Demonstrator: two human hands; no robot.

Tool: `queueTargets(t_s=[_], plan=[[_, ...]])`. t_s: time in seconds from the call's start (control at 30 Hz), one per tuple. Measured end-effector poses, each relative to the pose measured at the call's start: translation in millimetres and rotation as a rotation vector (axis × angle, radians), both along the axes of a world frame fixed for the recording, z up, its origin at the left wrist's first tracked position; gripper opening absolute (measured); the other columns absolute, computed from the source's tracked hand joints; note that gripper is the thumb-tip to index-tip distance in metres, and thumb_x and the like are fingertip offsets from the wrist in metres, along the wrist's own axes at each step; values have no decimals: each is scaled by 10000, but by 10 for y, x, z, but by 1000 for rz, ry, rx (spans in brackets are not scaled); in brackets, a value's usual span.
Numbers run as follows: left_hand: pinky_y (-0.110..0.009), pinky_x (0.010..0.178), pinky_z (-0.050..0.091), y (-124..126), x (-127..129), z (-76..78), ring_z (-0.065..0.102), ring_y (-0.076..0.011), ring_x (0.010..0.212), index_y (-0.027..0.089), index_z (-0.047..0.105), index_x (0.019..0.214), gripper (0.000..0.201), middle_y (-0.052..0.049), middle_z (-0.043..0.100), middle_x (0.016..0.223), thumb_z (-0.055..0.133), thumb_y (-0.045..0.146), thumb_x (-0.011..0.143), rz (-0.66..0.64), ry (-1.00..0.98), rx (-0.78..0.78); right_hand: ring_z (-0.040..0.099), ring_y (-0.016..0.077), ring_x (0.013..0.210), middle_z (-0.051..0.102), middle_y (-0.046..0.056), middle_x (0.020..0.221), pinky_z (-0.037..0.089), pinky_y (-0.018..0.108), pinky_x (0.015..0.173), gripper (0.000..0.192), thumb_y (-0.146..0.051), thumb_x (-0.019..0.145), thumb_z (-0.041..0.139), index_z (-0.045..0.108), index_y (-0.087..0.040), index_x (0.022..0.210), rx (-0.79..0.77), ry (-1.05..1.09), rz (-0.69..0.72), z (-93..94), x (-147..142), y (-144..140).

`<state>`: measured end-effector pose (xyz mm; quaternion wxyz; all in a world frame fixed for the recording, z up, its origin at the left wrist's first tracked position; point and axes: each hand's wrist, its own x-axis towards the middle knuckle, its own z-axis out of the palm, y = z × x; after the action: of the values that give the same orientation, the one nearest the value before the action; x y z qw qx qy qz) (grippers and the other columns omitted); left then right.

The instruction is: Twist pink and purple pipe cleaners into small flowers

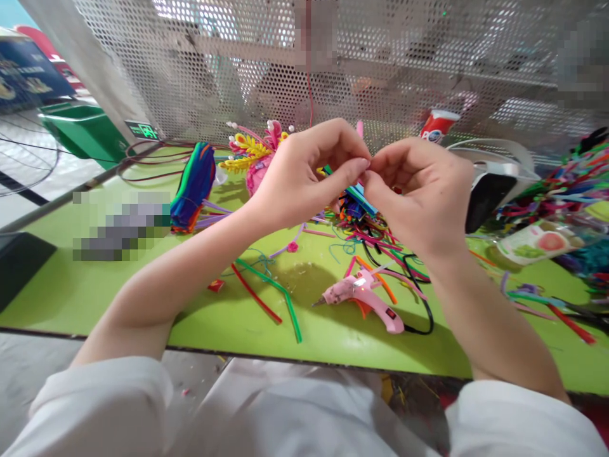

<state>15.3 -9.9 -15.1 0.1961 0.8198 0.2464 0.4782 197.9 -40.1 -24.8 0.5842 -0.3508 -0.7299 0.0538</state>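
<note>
My left hand (309, 171) and my right hand (419, 190) meet above the table, thumb and fingertips of each pinched together. Whatever lies between the fingertips is too small or hidden to name. Just behind the fingers a short pink stub (360, 129) sticks up; I cannot tell whether it is held. A bundle of blue pipe cleaners (359, 200) shows partly under the hands. Below them a pink glue gun (364, 292) lies on its side on the green table (214, 317). Loose green (291, 311) and red pipe cleaners (257, 295) lie left of it.
Behind my left hand stands a pink and yellow pipe-cleaner flower piece (252, 158). Left of it is a thick multicoloured pipe-cleaner bundle (194, 187). A clear bottle (537, 241), a red cup (438, 125) and a tangled colourful pile (571, 171) are on the right. Perforated metal (266, 76) closes the back.
</note>
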Motion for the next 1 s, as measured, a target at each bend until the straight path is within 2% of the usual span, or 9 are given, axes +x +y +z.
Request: queueTargets(t_s=[0.13,0.3,0.37,0.53,0.63,0.73,0.83,0.9,1.0], plan=[[-209,549,603,38,34,-8,759,-128,738,244,617,1012,330,9,701,813,574,571,1003,-47,-17,-95,640,142,636,693,-10,760,617,327,622,97,-322,921,720,677,-242,885,44,-57,-25,7,24,-22],[-200,532,601,124,78,-45,752,-117,704,230,611,988,340,22,659,776,594,569,993,-97,-78,-155,641,133,653,700,-14,778,608,324,664,118,-324,931,729,670,-232,885,71,-96,-7,20,34,9],[-192,548,601,152,88,-56,759,-115,732,228,620,1004,339,24,645,777,577,564,1002,-85,-94,-173,635,112,646,698,-20,779,593,292,644,135,-325,942,736,673,-221,885,2,-46,46,41,39,38],[-191,604,600,130,81,-54,780,-132,855,225,618,1056,372,6,670,880,538,585,1009,-48,-152,-166,578,59,540,708,-25,739,517,218,523,92,-221,931,761,701,-190,869,-195,153,308,121,93,113],[-184,637,592,96,82,-54,781,-136,909,225,610,1073,374,2,698,929,553,587,998,-31,-150,-131,600,76,563,705,-12,731,521,235,539,149,-314,937,770,708,-187,886,-216,178,342,155,122,120],[-188,672,585,87,101,-57,782,-139,941,223,605,1082,320,2,714,958,567,531,1003,-13,-150,-118,596,77,579,673,-23,722,504,238,551,194,-363,933,772,697,-193,877,-210,134,300,183,128,112],[-181,683,570,66,71,-91,773,-120,903,214,611,1092,223,7,720,945,570,419,1013,-27,-142,-149,587,65,613,663,-30,755,468,220,562,137,-276,931,768,681,-192,865,-211,68,235,171,149,92],[-160,671,550,3,-21,-168,758,-104,885,197,634,1094,187,-4,731,960,580,353,1006,-63,-80,-173,583,69,645,660,-30,764,466,220,591,105,-249,945,735,678,-194,876,-246,-29,189,102,181,43],[-126,657,516,-197,-230,-389,726,-89,906,169,693,1081,192,-34,749,1023,635,316,972,-114,140,-202,584,81,650,674,-26,763,461,229,597,89,-251,962,684,691,-193,895,-387,-293,185,-110,215,-137]])
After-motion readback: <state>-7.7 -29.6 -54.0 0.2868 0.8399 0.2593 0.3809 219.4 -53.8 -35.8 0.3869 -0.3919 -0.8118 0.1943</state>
